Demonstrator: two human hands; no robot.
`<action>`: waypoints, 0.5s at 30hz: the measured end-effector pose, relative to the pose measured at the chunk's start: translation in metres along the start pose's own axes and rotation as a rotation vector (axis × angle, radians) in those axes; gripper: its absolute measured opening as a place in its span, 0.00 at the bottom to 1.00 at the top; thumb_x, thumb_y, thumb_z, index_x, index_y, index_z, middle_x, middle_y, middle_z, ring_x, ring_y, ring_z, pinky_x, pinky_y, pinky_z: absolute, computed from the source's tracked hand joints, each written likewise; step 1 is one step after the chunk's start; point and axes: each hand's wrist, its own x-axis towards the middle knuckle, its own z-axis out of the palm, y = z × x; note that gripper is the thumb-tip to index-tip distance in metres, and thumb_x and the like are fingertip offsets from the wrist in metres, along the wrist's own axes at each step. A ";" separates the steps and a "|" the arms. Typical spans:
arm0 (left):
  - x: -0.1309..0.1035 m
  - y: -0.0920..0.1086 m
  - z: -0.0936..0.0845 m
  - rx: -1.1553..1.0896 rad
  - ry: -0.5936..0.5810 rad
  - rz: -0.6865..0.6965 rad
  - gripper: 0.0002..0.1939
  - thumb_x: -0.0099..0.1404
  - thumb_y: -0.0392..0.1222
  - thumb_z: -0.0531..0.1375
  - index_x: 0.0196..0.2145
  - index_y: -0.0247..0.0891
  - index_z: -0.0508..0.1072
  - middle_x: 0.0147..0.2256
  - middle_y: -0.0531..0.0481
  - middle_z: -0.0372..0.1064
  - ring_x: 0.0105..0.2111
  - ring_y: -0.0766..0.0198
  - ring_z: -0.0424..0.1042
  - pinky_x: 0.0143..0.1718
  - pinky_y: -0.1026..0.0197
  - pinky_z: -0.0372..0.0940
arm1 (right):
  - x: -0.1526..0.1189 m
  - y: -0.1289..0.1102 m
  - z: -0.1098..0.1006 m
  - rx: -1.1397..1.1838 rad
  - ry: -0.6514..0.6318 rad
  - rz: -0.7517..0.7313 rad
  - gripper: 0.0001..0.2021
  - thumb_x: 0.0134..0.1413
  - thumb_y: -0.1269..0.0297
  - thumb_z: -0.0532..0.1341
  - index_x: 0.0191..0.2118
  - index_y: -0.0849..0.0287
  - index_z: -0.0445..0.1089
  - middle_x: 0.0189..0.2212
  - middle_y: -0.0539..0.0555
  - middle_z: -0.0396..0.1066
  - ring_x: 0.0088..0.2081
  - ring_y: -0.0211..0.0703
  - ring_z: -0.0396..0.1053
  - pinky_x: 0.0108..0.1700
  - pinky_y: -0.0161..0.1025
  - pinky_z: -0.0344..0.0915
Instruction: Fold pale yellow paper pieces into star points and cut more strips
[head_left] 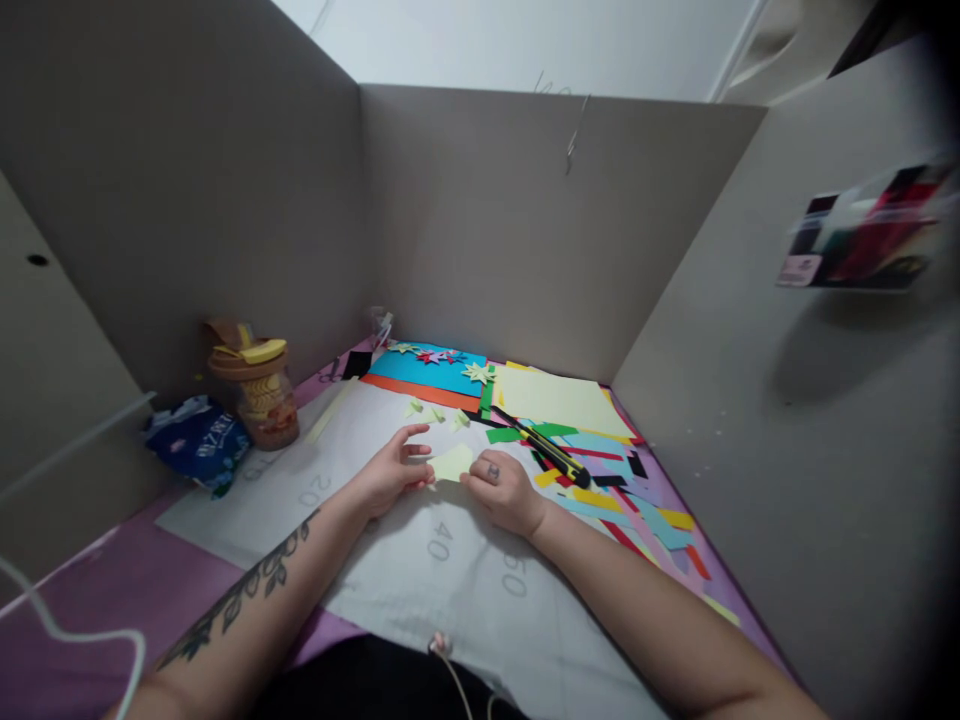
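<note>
Paper (452, 464): over sheet (375, 590), ends pinched, likely for steadiness.
Left hand (386, 478): thumb side pinching, other fingers spread.
Right hand (510, 493): curled closed on paper.
Cutter (556, 457): among scraps (596, 498), seemingly handy.

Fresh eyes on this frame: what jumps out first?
Probably the heap of bright paper strips right of the hands, with a black-and-yellow utility knife lying across its far left side. Next, the blue sheet at the back, with small paper stars on and beside it. Then the pale green paper piece between the left hand and right hand, front and center.
</note>
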 end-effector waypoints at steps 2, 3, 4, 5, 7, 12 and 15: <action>0.002 0.001 -0.004 -0.026 0.050 0.019 0.35 0.46 0.33 0.67 0.51 0.44 0.60 0.42 0.48 0.59 0.26 0.73 0.69 0.24 0.69 0.61 | -0.003 0.004 -0.001 -0.022 0.012 0.033 0.10 0.56 0.74 0.53 0.26 0.59 0.66 0.22 0.51 0.60 0.28 0.39 0.55 0.31 0.38 0.51; 0.003 0.001 -0.004 -0.043 0.069 0.031 0.33 0.47 0.34 0.67 0.50 0.43 0.61 0.43 0.48 0.59 0.27 0.73 0.69 0.26 0.69 0.62 | -0.004 0.006 -0.002 -0.032 0.021 0.044 0.10 0.56 0.74 0.53 0.26 0.59 0.66 0.23 0.51 0.60 0.28 0.39 0.55 0.31 0.38 0.51; 0.004 0.000 -0.003 -0.053 0.079 0.042 0.31 0.48 0.36 0.67 0.49 0.41 0.62 0.43 0.47 0.59 0.29 0.72 0.69 0.28 0.68 0.63 | -0.004 0.006 -0.002 -0.038 0.031 0.044 0.10 0.56 0.74 0.53 0.27 0.60 0.67 0.23 0.51 0.61 0.28 0.39 0.55 0.31 0.38 0.52; 0.004 -0.001 -0.002 -0.054 0.080 0.052 0.30 0.49 0.38 0.67 0.49 0.40 0.63 0.43 0.47 0.59 0.30 0.71 0.69 0.31 0.67 0.64 | -0.004 0.006 -0.001 -0.043 0.039 0.033 0.09 0.56 0.75 0.53 0.27 0.60 0.67 0.24 0.52 0.61 0.28 0.39 0.55 0.31 0.38 0.52; 0.003 -0.005 0.004 -0.028 0.028 0.052 0.29 0.50 0.41 0.67 0.49 0.38 0.62 0.41 0.47 0.60 0.31 0.70 0.68 0.33 0.65 0.65 | -0.002 0.004 0.000 -0.053 0.051 -0.014 0.09 0.56 0.75 0.53 0.28 0.60 0.67 0.23 0.51 0.62 0.28 0.39 0.55 0.32 0.38 0.52; -0.003 -0.010 0.017 0.170 -0.088 -0.005 0.35 0.51 0.39 0.65 0.54 0.35 0.57 0.22 0.58 0.62 0.21 0.70 0.64 0.23 0.69 0.58 | 0.004 -0.006 0.001 -0.037 0.105 -0.133 0.08 0.55 0.75 0.54 0.29 0.60 0.67 0.24 0.51 0.62 0.29 0.40 0.57 0.33 0.38 0.54; -0.005 -0.009 0.017 0.284 -0.041 0.026 0.32 0.52 0.35 0.61 0.55 0.36 0.57 0.17 0.59 0.62 0.17 0.71 0.60 0.18 0.70 0.52 | 0.005 -0.008 0.000 -0.011 0.114 -0.094 0.08 0.55 0.76 0.53 0.31 0.60 0.68 0.26 0.52 0.63 0.30 0.40 0.58 0.34 0.39 0.55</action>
